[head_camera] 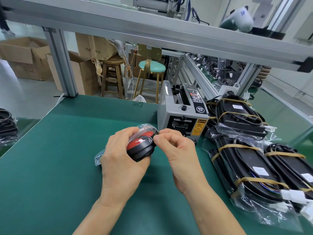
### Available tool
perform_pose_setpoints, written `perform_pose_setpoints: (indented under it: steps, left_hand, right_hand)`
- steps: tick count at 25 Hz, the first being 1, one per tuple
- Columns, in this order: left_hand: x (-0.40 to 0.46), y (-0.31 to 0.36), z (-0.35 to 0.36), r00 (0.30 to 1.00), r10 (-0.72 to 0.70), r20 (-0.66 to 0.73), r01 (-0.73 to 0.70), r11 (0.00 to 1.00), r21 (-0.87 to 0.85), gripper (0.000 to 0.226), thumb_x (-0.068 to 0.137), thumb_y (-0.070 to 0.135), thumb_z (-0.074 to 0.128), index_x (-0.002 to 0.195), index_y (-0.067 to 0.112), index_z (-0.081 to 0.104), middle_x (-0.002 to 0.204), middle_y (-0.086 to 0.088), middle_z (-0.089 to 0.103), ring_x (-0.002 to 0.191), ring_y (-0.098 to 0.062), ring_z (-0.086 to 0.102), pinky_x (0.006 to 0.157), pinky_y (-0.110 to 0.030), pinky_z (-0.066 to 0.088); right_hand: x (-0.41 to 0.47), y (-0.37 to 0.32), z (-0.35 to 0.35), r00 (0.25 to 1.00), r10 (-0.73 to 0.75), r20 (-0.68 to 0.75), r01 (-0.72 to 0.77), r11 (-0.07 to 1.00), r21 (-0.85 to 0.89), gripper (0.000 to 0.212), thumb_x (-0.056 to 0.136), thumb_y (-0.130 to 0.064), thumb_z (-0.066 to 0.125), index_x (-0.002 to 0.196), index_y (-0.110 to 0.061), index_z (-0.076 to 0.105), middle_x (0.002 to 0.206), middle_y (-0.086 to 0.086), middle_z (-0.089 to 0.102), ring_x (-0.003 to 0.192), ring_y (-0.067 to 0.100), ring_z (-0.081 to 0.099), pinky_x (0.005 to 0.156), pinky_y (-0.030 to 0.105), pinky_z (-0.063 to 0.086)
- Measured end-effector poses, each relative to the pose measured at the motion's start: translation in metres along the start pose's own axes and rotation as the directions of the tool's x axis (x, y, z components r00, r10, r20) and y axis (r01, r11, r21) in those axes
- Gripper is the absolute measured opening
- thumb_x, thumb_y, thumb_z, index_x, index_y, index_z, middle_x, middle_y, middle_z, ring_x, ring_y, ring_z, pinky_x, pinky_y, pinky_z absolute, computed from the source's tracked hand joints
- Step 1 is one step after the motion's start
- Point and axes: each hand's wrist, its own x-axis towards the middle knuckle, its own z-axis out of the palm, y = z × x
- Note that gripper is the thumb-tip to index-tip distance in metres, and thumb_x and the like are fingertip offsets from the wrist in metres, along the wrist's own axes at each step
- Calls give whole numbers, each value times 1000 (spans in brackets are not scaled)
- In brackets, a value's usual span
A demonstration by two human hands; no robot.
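Before the tape machine (pixel 183 114), the left hand (pixel 122 155) clasps a bagged disc (pixel 141 147) and the right fingers (pixel 158 137) pinch its plastic (pixel 145 127); tugging could tear it.

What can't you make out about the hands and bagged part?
Head view:
Far side of the round part: behind the left hand.
The clear bag where the right hand pinches it: behind fingertips.
Caution print on the grey machine: too small.
The black bundles: cut by the right edge.
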Motion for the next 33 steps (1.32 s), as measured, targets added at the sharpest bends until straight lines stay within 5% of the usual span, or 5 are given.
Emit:
perform_pose_setpoints:
  steps: [6,20,33]
  left_hand:
    - [1,-1,1,1000,-3,10,3,999,35,54,61,2,80,109,20,63,102,9,62,98,-16,56,85,-35,49]
    - [2,1,2,1000,-7,13,6,999,32,56,59,0,80,108,19,63,102,8,62,97,-18,57,84,-39,49]
    - [2,-1,2,1000,-16,8,16,999,40,59,56,-2,80,109,18,63,103,8,62,98,-18,57,85,-36,49]
  right_hand:
    - [1,-2,-1,998,41,55,-44,998,43,20,81,-10,69,62,-18,72,94,-11,60,89,2,57,93,27,42]
    - [3,1,-3,1000,-11,10,11,999,-40,24,81,-11,70,59,-20,70,83,-21,62,86,-1,59,84,18,40]
    - [4,1,-2,997,-60,-57,53,991,-124,18,78,-7,71,61,-10,69,83,-10,65,80,1,60,74,11,46]
